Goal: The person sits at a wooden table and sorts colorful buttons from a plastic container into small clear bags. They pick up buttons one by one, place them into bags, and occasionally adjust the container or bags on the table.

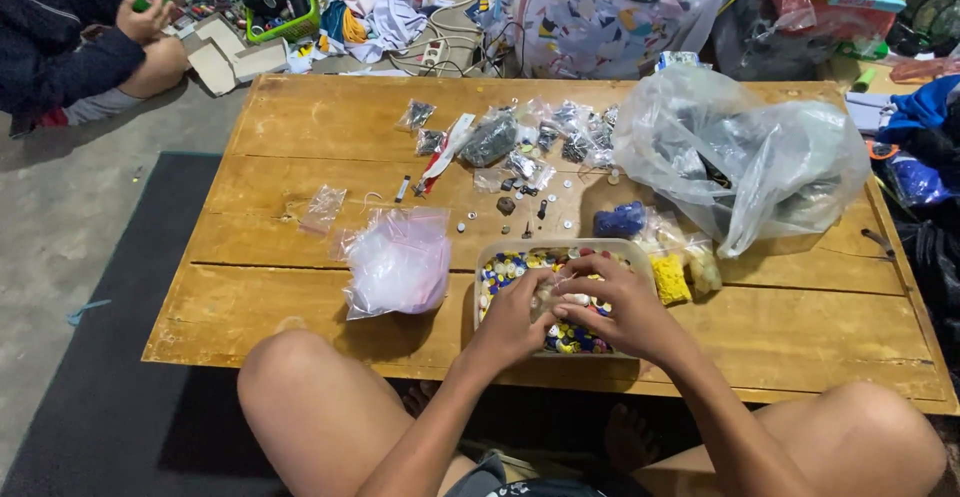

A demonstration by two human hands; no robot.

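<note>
A beige plastic tray [490, 253] of small coloured round pieces sits on the low wooden table [300, 127] right in front of me. Both hands hover over the tray, fingertips meeting. My left hand [515, 317] and my right hand [620, 302] pinch a small clear plastic bag [550, 297] between them, above the coloured pieces. What is inside the little bag is too small to tell. My bare knees show below the table's near edge.
A pinkish plastic bag [398, 262] lies left of the tray. A big clear bag [740, 157] fills the table's right side. Several small packets [520, 142] and loose bits are scattered behind. Yellow [670, 279] and blue [620, 220] packets sit beside the tray. Another person [70, 42] sits far left.
</note>
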